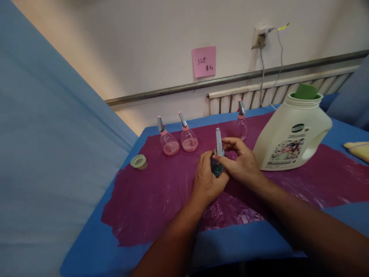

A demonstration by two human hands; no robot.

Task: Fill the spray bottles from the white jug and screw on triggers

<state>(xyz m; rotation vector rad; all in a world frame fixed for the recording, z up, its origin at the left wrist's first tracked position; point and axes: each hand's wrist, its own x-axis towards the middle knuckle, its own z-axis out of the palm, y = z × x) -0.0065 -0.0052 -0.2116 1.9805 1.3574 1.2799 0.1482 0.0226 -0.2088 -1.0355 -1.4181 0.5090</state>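
A small round bottle [216,167] with dark teal contents and a grey spout top [218,141] stands on the magenta plastic sheet [161,192] at the table's middle. My left hand [206,179] wraps round the bottle's body from the left. From the right, my right hand [240,161] pinches the bottle's neck just under the spout. Both hands are closed on this bottle. Behind it stand three similar clear bottles with pink collars: two [169,144] [188,140] hold pink liquid, and the third [240,125] looks nearly empty.
A large white detergent jug [291,134] with a green funnel-like piece in its mouth stands at the right. A pale green cap [138,161] lies at the left of the sheet. Blue cloth covers the table and left side. A yellow item [359,149] lies far right.
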